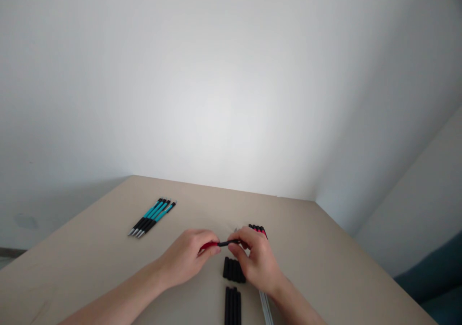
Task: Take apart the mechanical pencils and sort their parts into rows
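Note:
Above the table, a slim pen (223,244) with a red barrel and a black section stretches between my two hands. My left hand (193,253) pinches its red part between thumb and fingers. At the black part, my right hand (254,260) closes thumb and fingertips around it; I cannot tell whether the two parts are joined. Under my right hand lies a row of short black pen grips (232,269), partly covered. Nearer me are several longer black tubes (233,308). Red and black pen barrels (257,228) show just behind my right hand.
Several turquoise and black pens (153,217) lie side by side at the left of the beige table (202,204). Thin pale refills (266,308) lie by my right forearm. A white wall (224,98) rises behind the table, and dark teal fabric (433,272) hangs at the right.

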The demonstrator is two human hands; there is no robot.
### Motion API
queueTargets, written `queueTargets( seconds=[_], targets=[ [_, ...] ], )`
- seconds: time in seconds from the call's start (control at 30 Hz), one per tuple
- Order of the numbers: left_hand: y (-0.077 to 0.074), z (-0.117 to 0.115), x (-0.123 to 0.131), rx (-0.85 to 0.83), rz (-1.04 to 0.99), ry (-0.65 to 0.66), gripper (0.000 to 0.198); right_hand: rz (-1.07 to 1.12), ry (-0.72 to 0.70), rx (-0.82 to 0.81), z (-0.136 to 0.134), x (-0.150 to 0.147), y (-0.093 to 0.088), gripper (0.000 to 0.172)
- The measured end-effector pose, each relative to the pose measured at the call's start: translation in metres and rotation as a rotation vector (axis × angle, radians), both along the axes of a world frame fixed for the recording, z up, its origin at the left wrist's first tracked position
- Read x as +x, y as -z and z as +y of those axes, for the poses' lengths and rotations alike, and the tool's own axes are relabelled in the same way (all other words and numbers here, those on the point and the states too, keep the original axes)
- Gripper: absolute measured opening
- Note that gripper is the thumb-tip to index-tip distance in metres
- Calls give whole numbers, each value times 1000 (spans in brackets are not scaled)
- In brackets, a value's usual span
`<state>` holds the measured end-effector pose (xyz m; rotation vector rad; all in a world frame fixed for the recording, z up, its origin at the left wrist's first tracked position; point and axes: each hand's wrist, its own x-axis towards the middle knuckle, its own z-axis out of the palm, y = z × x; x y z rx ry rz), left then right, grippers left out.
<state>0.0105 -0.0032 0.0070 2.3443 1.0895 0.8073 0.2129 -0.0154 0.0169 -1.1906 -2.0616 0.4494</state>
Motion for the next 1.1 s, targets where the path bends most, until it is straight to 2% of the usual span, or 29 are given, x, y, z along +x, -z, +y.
queueTargets(
  seconds=[0.23,0.53,0.87,1.1],
  targets=[
    [-4,-1,-2,5,-45,53,20,16,4,32,1,3,1,10],
    [-4,-3,0,6,3,22,22,65,-3,50,0,1,-2,12],
    [-5,-3,-2,-20,9,-19,26,134,87,70,3,4,3,12],
    [-5,-3,0,-53,2,32,22,95,20,37,-1,0,-1,12]
  ],
)
